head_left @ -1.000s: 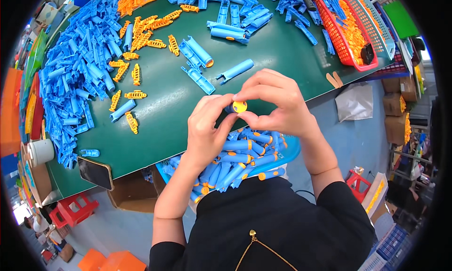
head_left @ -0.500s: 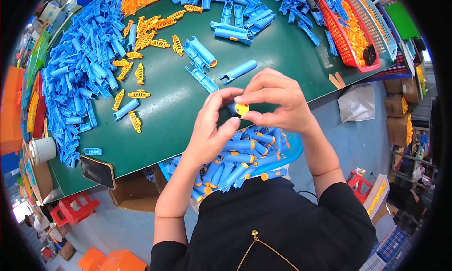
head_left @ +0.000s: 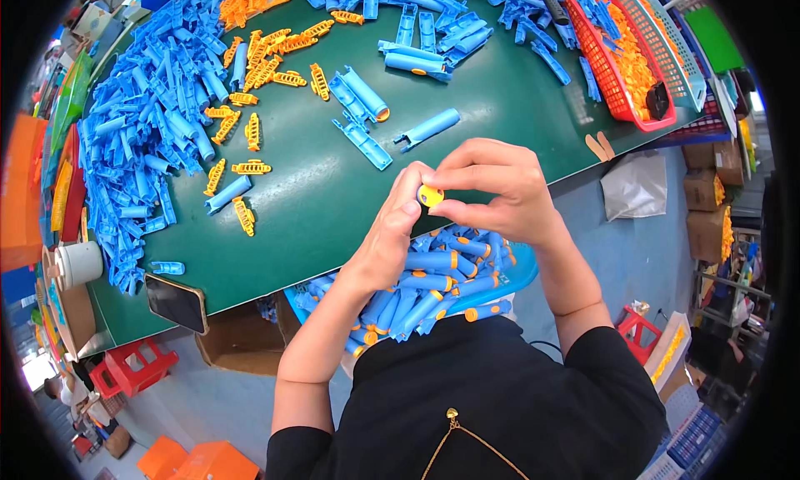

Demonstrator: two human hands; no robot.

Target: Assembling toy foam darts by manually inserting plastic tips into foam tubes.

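Just past the table's near edge, my left hand (head_left: pixel 390 234) is closed round a blue plastic tube with a round yellow end (head_left: pixel 431 197). Thumb and fingers of my right hand (head_left: pixel 505 188) pinch that yellow end from the right. Most of the tube is hidden inside my left hand. Below both hands, a light blue basin (head_left: pixel 527 268) on my lap side holds a heap of blue tubes with orange ends (head_left: pixel 429 282). On the table beyond lie a loose blue tube (head_left: pixel 430 128) and some open blue half-shells (head_left: pixel 363 143).
A big pile of blue shells (head_left: pixel 142 122) covers the green table's left side, beside scattered orange ladder-shaped pieces (head_left: pixel 252 167). A red basket (head_left: pixel 612 67) with orange parts stands at the far right. A phone (head_left: pixel 177 303) leans at the front left edge, above a cardboard box (head_left: pixel 246 338).
My left hand has closed in, its thumb and fingers now round the tube. My right hand keeps its pinch at the yellow end, slightly lower. The view has shifted a little.
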